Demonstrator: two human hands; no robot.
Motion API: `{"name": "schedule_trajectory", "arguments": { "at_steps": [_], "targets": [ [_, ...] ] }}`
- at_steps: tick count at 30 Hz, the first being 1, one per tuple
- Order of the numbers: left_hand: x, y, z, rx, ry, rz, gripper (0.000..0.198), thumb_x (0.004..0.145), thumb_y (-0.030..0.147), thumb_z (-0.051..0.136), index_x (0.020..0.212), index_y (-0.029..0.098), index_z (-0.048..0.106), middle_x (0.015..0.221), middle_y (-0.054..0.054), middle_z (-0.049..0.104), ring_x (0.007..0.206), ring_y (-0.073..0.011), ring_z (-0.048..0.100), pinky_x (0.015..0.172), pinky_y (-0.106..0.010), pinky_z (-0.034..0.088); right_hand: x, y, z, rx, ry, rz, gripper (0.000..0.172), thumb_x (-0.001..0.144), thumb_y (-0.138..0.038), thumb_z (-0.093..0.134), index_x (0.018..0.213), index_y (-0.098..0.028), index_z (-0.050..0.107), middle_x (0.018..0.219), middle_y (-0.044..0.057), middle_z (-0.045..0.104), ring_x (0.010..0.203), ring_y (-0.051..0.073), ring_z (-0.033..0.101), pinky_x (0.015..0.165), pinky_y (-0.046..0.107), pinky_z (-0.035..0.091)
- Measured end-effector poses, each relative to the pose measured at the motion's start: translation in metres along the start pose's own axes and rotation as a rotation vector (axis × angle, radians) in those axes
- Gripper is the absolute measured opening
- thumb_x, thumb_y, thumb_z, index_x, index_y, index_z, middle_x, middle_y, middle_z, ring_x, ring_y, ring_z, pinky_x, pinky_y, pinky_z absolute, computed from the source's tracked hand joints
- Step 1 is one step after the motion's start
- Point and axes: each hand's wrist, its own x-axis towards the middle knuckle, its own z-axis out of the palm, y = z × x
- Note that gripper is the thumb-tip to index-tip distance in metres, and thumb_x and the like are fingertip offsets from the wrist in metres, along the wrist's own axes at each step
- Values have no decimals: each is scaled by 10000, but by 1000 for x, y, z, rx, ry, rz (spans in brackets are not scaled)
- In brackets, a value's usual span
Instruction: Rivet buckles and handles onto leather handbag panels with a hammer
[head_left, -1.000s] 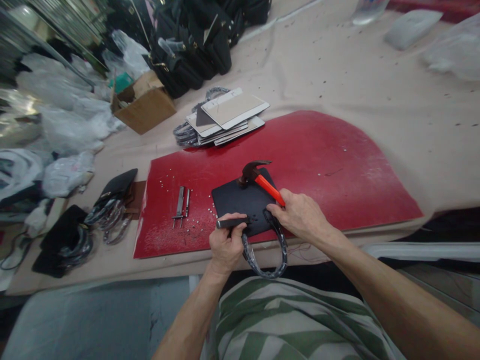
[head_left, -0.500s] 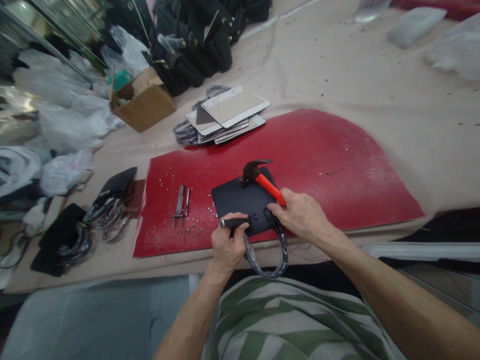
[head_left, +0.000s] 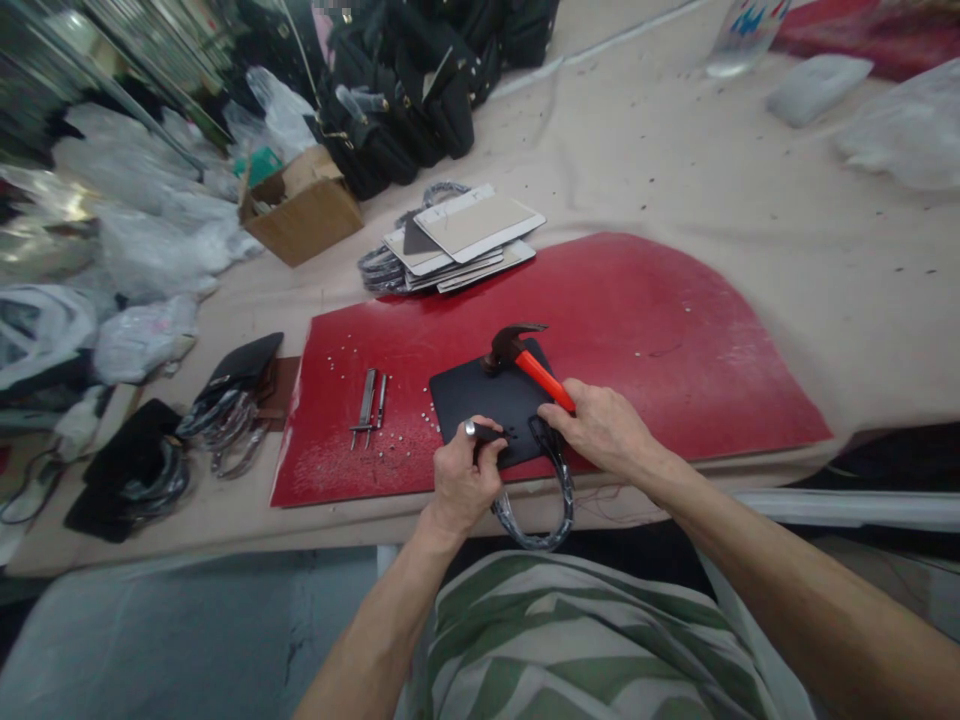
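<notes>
A black panel [head_left: 469,385] lies on the red mat [head_left: 622,330], with a plastic-wrapped handle [head_left: 551,538] looping off its near edge. My left hand [head_left: 466,475] is closed around a short dark punch [head_left: 484,433] with a metal end, held at a slant over small holes near the panel's front edge. My right hand [head_left: 604,425] grips a claw hammer [head_left: 544,378] by its orange handle. The hammer's dark head is over the panel, left of and beyond that hand. The right fingers are also close to the handle's end tab.
Left on the mat are a fork-like metal tool [head_left: 365,405], a thin rod [head_left: 382,400] and scattered white bits. Behind sit stacked panels [head_left: 480,225], a cardboard box [head_left: 304,215] and black bags [head_left: 412,110]. More handled pieces [head_left: 232,400] lie at the left.
The punch has turned in my left hand, its metal end now pointing more toward me. My right hand and the hammer hold nearly the same place. The whole view has shifted slightly.
</notes>
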Motion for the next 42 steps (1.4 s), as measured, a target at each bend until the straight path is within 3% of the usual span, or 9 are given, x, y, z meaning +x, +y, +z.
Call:
{"name": "schedule_trajectory", "arguments": {
  "at_steps": [5, 10, 15, 21, 24, 29, 33, 38, 42],
  "targets": [
    [-2, -2, 1, -14, -11, 4, 93, 925, 171, 565, 1011, 193, 594, 901, -41, 720, 814, -164, 722, 750, -248, 574, -1, 2, -12, 224, -3, -41, 269, 936, -358, 476, 712, -208, 479, 665, 5, 555, 610, 148, 493, 579, 271, 292],
    [-6, -3, 4, 16, 2, 36, 112, 932, 182, 555, 1035, 198, 595, 922, -51, 728, 823, -174, 726, 750, -257, 581, -25, -6, -38, 312, 114, -106, 312, 936, -426, 408, 688, -238, 382, 596, -26, 454, 541, 137, 414, 545, 275, 268],
    [-2, 0, 4, -23, -17, -26, 88, 927, 183, 553, 1006, 209, 581, 885, -44, 719, 788, -174, 720, 738, -262, 574, -58, -13, -64, 199, 135, -211, 297, 949, -445, 366, 721, -258, 339, 536, -37, 407, 475, 148, 362, 518, 296, 220],
    [0, 1, 5, -72, -6, -61, 105, 898, 164, 568, 989, 214, 583, 853, -29, 712, 776, -172, 718, 716, -253, 569, -80, -27, -86, -18, 152, -359, 308, 986, -449, 338, 743, -261, 367, 542, -13, 442, 453, 167, 415, 515, 315, 207],
    [-1, 1, 5, -77, -25, -80, 114, 899, 171, 572, 1002, 214, 594, 866, -36, 712, 776, -176, 717, 726, -261, 573, -85, -32, -88, -11, 283, -378, 323, 1013, -444, 285, 761, -260, 369, 536, -16, 431, 435, 165, 391, 510, 312, 229],
    [-1, 0, 5, -77, -27, -82, 123, 894, 157, 575, 994, 222, 606, 879, -39, 728, 787, -186, 724, 716, -265, 574, -86, -24, -90, -203, 179, -447, 302, 1001, -425, 318, 764, -255, 398, 542, 6, 486, 424, 174, 391, 498, 326, 169],
    [0, 1, 6, -39, -43, -62, 127, 904, 176, 572, 1016, 221, 613, 893, -47, 726, 813, -194, 724, 741, -280, 581, -88, -27, -94, -124, 306, -413, 325, 1023, -414, 263, 780, -249, 401, 555, -3, 471, 416, 152, 368, 498, 314, 202],
    [1, 2, 5, -22, -28, -66, 144, 888, 147, 572, 999, 225, 623, 880, -47, 732, 795, -195, 726, 702, -271, 578, -84, -24, -87, -228, 91, -388, 284, 981, -421, 329, 776, -247, 419, 531, 2, 475, 412, 166, 366, 501, 331, 138],
    [0, 4, 4, -63, -34, -69, 112, 894, 157, 566, 978, 218, 607, 880, -54, 717, 809, -196, 713, 738, -289, 578, -63, -16, -71, -58, 84, -214, 279, 988, -422, 366, 771, -249, 398, 576, -6, 501, 490, 171, 439, 530, 305, 211]
  ]
}}
